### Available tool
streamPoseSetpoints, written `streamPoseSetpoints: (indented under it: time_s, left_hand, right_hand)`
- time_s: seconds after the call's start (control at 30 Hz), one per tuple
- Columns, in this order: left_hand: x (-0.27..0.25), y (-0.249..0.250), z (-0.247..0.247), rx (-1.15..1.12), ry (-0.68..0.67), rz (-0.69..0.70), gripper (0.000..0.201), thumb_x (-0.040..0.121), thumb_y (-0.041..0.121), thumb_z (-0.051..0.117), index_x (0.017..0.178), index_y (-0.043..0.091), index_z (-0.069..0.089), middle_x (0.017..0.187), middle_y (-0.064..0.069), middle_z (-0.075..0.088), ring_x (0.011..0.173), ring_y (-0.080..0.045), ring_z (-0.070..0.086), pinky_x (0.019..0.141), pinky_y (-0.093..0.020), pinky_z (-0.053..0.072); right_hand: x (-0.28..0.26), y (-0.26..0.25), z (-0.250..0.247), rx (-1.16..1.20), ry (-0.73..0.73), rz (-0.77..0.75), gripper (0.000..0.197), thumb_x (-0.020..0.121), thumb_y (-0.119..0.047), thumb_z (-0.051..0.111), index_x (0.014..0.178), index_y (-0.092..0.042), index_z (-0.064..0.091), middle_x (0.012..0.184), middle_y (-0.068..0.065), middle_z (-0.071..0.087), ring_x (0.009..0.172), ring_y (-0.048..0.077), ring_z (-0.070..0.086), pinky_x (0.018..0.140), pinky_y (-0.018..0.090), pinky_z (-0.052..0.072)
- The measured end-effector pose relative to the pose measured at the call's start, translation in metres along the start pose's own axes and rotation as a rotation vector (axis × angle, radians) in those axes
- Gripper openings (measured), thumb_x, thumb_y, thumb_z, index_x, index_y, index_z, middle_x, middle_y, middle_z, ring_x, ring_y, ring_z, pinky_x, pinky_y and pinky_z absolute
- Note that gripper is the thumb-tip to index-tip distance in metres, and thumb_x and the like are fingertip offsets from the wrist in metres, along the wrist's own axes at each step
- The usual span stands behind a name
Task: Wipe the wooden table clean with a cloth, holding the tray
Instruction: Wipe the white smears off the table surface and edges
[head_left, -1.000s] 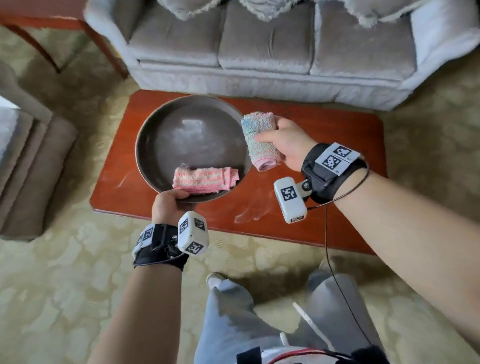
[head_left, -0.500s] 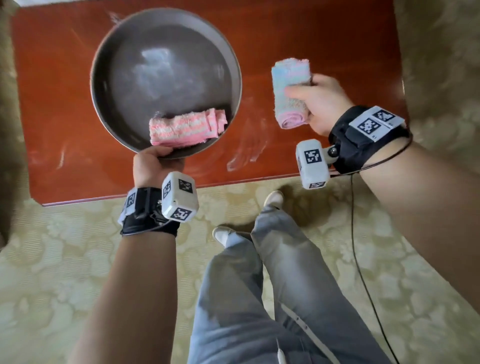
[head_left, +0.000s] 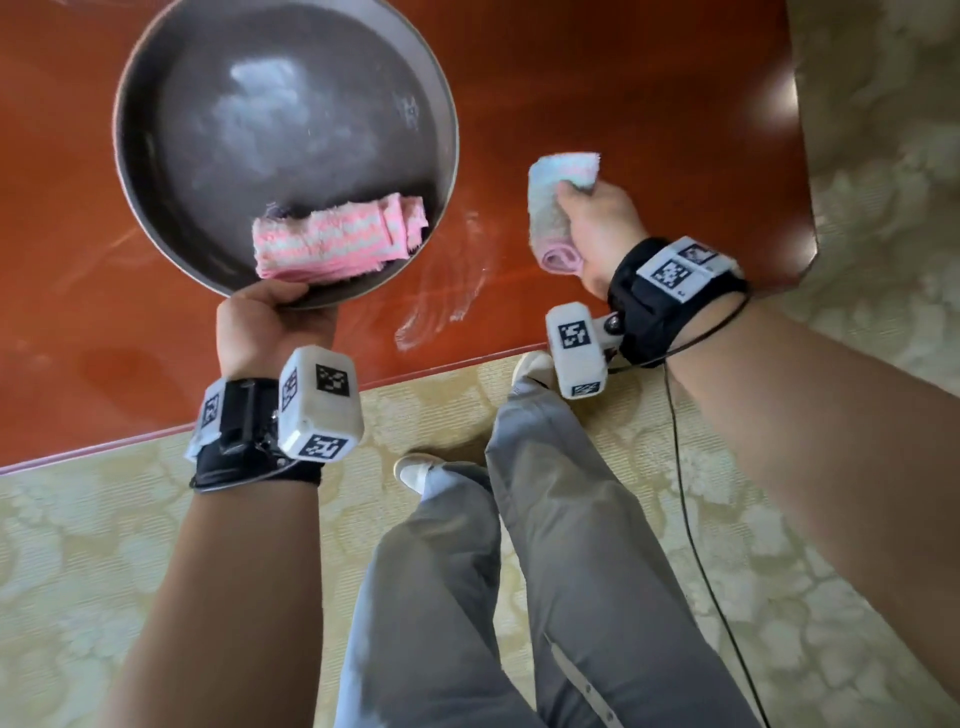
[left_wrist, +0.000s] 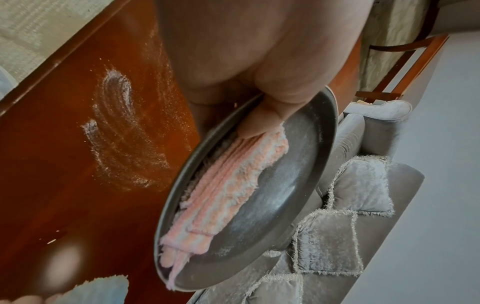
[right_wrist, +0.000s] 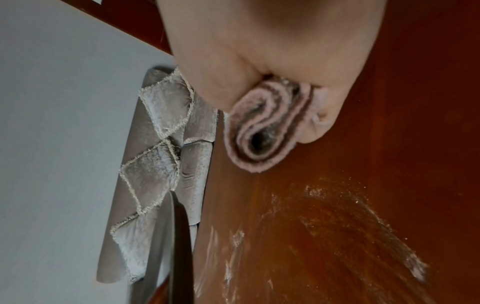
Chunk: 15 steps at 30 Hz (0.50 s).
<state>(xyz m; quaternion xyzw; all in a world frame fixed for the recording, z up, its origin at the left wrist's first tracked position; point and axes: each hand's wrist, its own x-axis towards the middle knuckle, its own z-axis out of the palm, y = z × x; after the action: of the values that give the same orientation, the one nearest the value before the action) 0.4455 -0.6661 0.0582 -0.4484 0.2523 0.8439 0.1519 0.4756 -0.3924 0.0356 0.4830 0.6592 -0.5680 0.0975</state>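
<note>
Red-brown wooden table (head_left: 597, 93) fills the top of the head view, patterned carpet (head_left: 130, 545) below it. Compared with a second ago the sofa has dropped out of frame and the camera looks almost straight down, so the person has leaned in over the table. The right hand (head_left: 597, 228) with the rolled cloth (head_left: 558, 208) has come down from beside the tray to right over the wood, next to the white powdery smears (head_left: 447, 301). I'd say wiping is about to start; nothing looks cleaned yet. The left hand (head_left: 270, 322) grips the near rim of the round grey tray (head_left: 156, 78), thumb over the edge, with a pink striped towel (head_left: 337, 241) lying inside.

Left wrist view: the thumb is curled over the rim of the tray (left_wrist: 298, 185), which sits tilted above the table with the towel (left_wrist: 221, 185) against its low side. Powder arcs (left_wrist: 116, 127) lie just beside it.

Right wrist view: fingers are wrapped tight around the cloth roll (right_wrist: 262, 131), its end very close to the wood, though I can't tell if it touches. The smears (right_wrist: 324, 226) are near it, and the tray edge (right_wrist: 176, 246) stands apart.
</note>
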Motion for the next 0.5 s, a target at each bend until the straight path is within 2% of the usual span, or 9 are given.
streamPoseSetpoints:
  time_s: [0.1, 0.17, 0.23, 0.3, 0.37, 0.43, 0.5]
  left_hand:
    - [0.011, -0.005, 0.019, 0.017, -0.005, 0.002, 0.064, 0.057, -0.014, 0.029, 0.112, 0.0, 0.058, 0.121, -0.021, 0.067, 0.109, -0.04, 0.066, 0.102, -0.052, 0.048]
    - [0.021, -0.009, 0.036, 0.052, -0.008, 0.013, 0.062, 0.057, -0.013, 0.03, 0.11, -0.001, 0.059, 0.115, -0.022, 0.069, 0.106, -0.04, 0.068, 0.1, -0.052, 0.049]
    - [0.034, -0.014, 0.052, 0.076, -0.006, 0.027, 0.059, 0.056, -0.012, 0.03, 0.107, -0.002, 0.06, 0.11, -0.022, 0.07, 0.105, -0.04, 0.068, 0.099, -0.052, 0.05]
    - [0.048, -0.02, 0.064, 0.075, 0.02, 0.027, 0.055, 0.055, -0.012, 0.031, 0.101, -0.002, 0.06, 0.108, -0.021, 0.07, 0.109, -0.04, 0.066, 0.102, -0.052, 0.048]
    - [0.061, -0.027, 0.076, 0.075, 0.039, 0.025, 0.052, 0.055, -0.012, 0.031, 0.097, -0.003, 0.061, 0.106, -0.021, 0.07, 0.11, -0.04, 0.066, 0.104, -0.052, 0.047]
    - [0.071, -0.035, 0.086, 0.064, 0.041, 0.026, 0.051, 0.056, -0.012, 0.031, 0.095, -0.003, 0.062, 0.103, -0.021, 0.071, 0.104, -0.04, 0.068, 0.102, -0.051, 0.048]
    - [0.08, -0.04, 0.093, 0.063, 0.036, 0.024, 0.05, 0.056, -0.012, 0.032, 0.095, -0.003, 0.063, 0.103, -0.021, 0.071, 0.098, -0.039, 0.07, 0.1, -0.05, 0.05]
  right_hand:
    - [0.016, -0.004, -0.002, -0.05, -0.042, 0.026, 0.033, 0.099, -0.037, 0.053, 0.114, -0.01, 0.064, 0.101, 0.007, 0.072, 0.088, 0.023, 0.071, 0.086, 0.042, 0.058]
    - [0.032, -0.011, -0.007, -0.049, -0.045, 0.043, 0.032, 0.097, -0.037, 0.055, 0.112, -0.01, 0.065, 0.103, 0.008, 0.071, 0.092, 0.025, 0.07, 0.089, 0.044, 0.056]
    - [0.052, -0.019, -0.013, -0.054, -0.034, 0.057, 0.027, 0.094, -0.035, 0.056, 0.106, -0.012, 0.063, 0.102, 0.009, 0.071, 0.09, 0.025, 0.07, 0.087, 0.044, 0.057]
    - [0.069, -0.026, -0.021, -0.063, -0.02, 0.085, 0.018, 0.094, -0.032, 0.056, 0.098, -0.015, 0.06, 0.104, 0.01, 0.07, 0.088, 0.024, 0.07, 0.083, 0.039, 0.058]
    - [0.09, -0.032, -0.031, -0.051, 0.02, 0.092, 0.013, 0.09, -0.025, 0.058, 0.097, -0.014, 0.06, 0.107, 0.011, 0.069, 0.092, 0.025, 0.069, 0.086, 0.04, 0.057]
    - [0.113, -0.037, -0.039, -0.069, 0.084, 0.088, 0.022, 0.085, -0.017, 0.061, 0.105, -0.01, 0.061, 0.105, 0.007, 0.068, 0.093, 0.024, 0.068, 0.088, 0.042, 0.057]
    - [0.136, -0.039, -0.044, -0.132, 0.142, 0.071, 0.02, 0.083, -0.014, 0.062, 0.104, -0.012, 0.061, 0.101, 0.003, 0.068, 0.092, 0.022, 0.068, 0.087, 0.043, 0.057]
